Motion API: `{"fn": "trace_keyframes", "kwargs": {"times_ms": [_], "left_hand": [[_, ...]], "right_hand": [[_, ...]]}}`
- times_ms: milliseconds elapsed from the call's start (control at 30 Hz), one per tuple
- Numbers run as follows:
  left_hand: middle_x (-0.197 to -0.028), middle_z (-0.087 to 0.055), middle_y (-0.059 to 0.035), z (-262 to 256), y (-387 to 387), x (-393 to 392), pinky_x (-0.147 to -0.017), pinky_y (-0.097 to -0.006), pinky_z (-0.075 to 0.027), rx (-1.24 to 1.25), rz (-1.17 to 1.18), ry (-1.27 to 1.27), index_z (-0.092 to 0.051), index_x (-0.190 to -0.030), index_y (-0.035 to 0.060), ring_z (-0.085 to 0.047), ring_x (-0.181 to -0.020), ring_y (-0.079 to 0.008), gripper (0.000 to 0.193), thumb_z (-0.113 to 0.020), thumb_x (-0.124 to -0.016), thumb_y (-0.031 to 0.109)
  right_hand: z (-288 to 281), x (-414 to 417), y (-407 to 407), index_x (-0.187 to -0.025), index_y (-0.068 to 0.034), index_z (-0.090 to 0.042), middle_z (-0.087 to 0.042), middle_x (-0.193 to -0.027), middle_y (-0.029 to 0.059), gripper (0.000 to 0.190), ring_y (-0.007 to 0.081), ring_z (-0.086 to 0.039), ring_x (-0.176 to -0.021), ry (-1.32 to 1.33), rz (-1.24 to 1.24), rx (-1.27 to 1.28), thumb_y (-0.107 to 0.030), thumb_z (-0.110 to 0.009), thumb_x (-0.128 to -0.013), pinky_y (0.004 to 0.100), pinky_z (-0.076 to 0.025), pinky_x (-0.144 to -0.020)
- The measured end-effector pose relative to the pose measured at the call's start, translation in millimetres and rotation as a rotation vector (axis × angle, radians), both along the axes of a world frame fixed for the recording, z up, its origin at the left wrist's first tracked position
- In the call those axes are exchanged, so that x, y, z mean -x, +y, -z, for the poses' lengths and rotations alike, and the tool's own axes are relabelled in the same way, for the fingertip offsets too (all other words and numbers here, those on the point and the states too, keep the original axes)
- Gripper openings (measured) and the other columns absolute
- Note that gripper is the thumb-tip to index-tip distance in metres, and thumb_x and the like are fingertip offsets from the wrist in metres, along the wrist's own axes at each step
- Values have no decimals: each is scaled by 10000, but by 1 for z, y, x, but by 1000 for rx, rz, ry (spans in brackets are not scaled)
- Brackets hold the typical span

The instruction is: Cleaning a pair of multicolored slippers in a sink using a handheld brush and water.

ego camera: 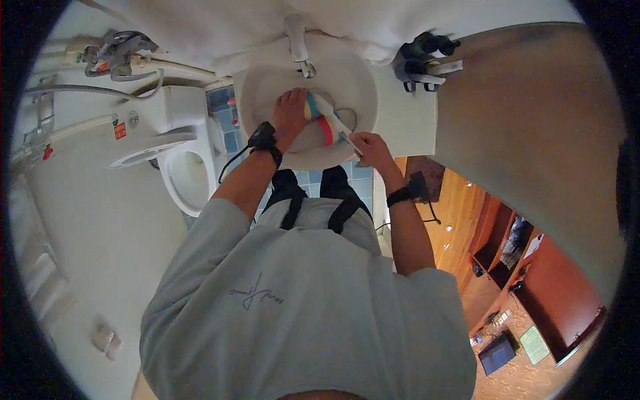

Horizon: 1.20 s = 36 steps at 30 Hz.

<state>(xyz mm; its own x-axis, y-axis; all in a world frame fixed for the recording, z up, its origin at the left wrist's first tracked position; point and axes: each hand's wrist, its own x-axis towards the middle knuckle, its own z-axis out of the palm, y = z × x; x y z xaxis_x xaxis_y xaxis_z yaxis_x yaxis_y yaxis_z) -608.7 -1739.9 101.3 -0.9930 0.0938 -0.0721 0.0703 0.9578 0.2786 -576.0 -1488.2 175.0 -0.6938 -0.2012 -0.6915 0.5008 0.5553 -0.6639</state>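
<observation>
Over the white washbasin (pixel 257 100), my left hand (pixel 290 112) grips an item with teal, cream and red bands (pixel 326 131), possibly a shoe. My right hand (pixel 371 148), fingers closed, holds the lower end of a long narrow white tool (pixel 345 131) that looks like a brush handle. The tool slants across the banded item, and its far end is hard to make out. A thin curved line, perhaps a cord, shows in the basin beside them. Above both hands is the tap (pixel 298 45).
A holder with dark cups (pixel 412 62) is at the basin's right. On my left stand a toilet (pixel 187 172) with its seat raised and a shower mixer (pixel 117 52) with a hose. A wall (pixel 530 110) borders the right, with a wooden cabinet (pixel 555 285) beyond the doorway.
</observation>
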Motion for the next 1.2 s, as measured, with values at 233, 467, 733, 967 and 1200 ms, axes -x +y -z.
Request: {"fn": "trace_keyframes", "kwargs": {"times_ms": [233,467,733,967,1200], "left_hand": [[-1230,-525,-71,-21,-12,-2,-996,-421,-385,-176,49,-25,-482,-1239,122,-487,-1166,-282,658,-743,-636,158],[-1183,-559,-77,-21,-12,-8,-985,-397,-397,-163,106,47,-504,-1209,131,-519,-1130,-276,601,-719,-647,123],[-1200,-565,-55,-18,-12,0,-986,-385,-401,-106,155,-58,-505,-1223,134,-532,-1116,-277,522,-651,-723,117],[-1276,-520,-54,13,-3,-8,-1033,-423,-351,-146,128,-29,-462,-1285,145,-498,-1173,-271,574,-676,-753,183],[-1255,-514,-66,-4,7,-7,-999,-433,-370,-112,137,40,-484,-1267,145,-503,-1140,-274,624,-732,-707,267]], "right_hand": [[-12,11,33,-963,-61,-700,-686,-834,120,392,225,-642,-749,212,-160,-93,-423,-586,-866,348,-500,-713],[-14,12,26,-948,-54,-699,-678,-884,160,412,323,-647,-821,366,-248,-75,-436,-596,-839,404,-499,-763],[-4,23,17,-976,-93,-693,-666,-965,166,437,344,-612,-948,317,-334,-212,-488,-563,-843,414,-473,-850],[2,19,35,-975,-86,-693,-669,-997,147,418,339,-613,-969,319,-310,-245,-466,-584,-840,419,-466,-880],[12,24,18,-978,-69,-690,-670,-1012,141,434,326,-619,-976,391,-279,-216,-467,-591,-837,403,-474,-886]]}}
